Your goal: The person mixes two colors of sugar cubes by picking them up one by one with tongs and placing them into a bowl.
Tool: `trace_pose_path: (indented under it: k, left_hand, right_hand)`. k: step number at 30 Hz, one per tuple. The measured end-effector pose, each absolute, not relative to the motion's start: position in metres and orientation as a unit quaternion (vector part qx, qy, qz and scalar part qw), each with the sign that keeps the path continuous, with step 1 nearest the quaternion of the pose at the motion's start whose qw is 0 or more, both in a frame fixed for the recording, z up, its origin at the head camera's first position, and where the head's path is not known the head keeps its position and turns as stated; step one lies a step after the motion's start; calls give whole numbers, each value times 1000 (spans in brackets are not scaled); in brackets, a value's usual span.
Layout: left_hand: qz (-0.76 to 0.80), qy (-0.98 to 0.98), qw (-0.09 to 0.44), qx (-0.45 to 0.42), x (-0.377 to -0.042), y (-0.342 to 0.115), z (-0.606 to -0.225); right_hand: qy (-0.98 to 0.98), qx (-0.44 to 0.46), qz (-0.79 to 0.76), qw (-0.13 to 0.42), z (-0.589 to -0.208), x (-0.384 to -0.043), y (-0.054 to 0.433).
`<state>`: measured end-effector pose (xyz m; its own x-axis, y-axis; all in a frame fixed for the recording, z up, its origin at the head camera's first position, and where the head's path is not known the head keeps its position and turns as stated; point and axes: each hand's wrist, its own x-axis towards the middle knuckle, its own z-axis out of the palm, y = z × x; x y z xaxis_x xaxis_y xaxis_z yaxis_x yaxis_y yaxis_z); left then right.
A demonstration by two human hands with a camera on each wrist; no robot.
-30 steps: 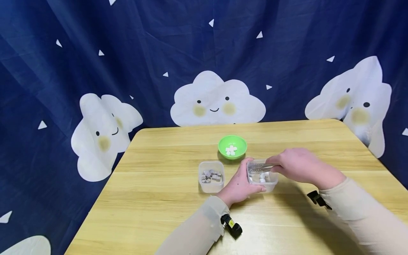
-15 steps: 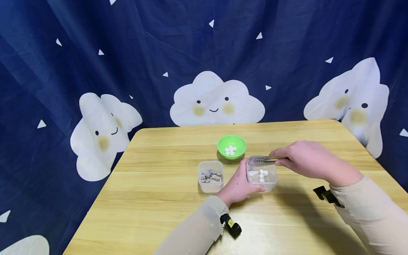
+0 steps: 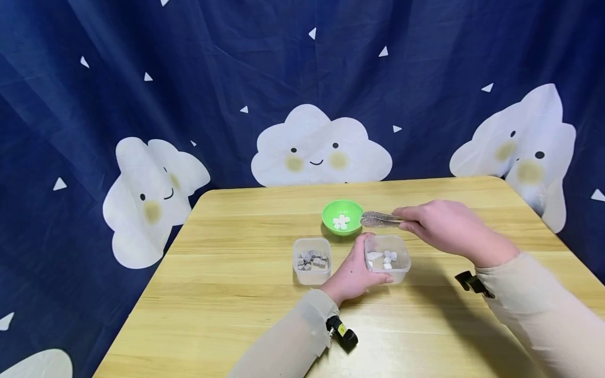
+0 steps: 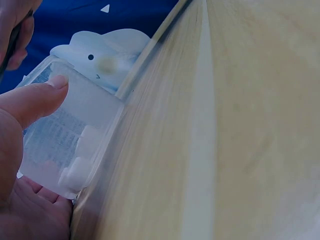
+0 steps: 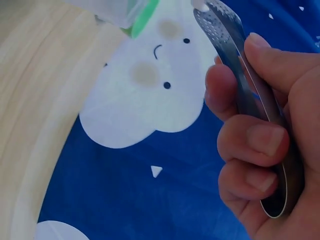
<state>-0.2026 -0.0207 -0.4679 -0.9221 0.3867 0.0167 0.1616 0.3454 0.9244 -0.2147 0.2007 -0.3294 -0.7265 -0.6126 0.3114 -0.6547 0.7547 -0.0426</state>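
My left hand (image 3: 351,275) grips the near-left side of a clear plastic container (image 3: 399,276), thumb along its front wall. Several white cubes (image 3: 387,257) lie in that container. Metal tongs (image 3: 379,219) with perforated tips are held in my right hand (image 3: 446,231), fingers curled round the handle. In the right wrist view, a white cube (image 5: 201,4) shows at the tips of the tongs, partly cut off by the frame. The tips hover beside the right rim of a green bowl (image 3: 341,206), which contains several white cubes (image 3: 341,221).
A second clear container (image 3: 312,278) with several grey cubes (image 3: 312,260) stands left of my left hand. All stand on a wooden table (image 3: 227,294). Behind its far edge hangs a dark blue curtain (image 3: 227,152) with white clouds.
My right hand has lifted the tongs out of the right container and carried them up and away toward the green bowl. The left hand and the containers have stayed in place.
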Motion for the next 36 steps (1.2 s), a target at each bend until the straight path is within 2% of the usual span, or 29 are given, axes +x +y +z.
trace_pose_path:
  k: [5, 20, 27, 36]
  left_hand:
    - [547, 814, 104, 165, -202, -21, -468]
    - [552, 809, 107, 172, -202, -21, -467]
    - [550, 809, 107, 175, -202, -21, -466]
    - [546, 812, 107, 177, -203, -22, -467]
  right_hand:
    - [-927, 338, 78, 144, -338, -224, 194]
    - [-948, 291, 75, 107, -359, -252, 184]
    - [-955, 274, 68, 85, -360, -256, 183]
    - [-953, 283, 76, 84, -355, -250, 183]
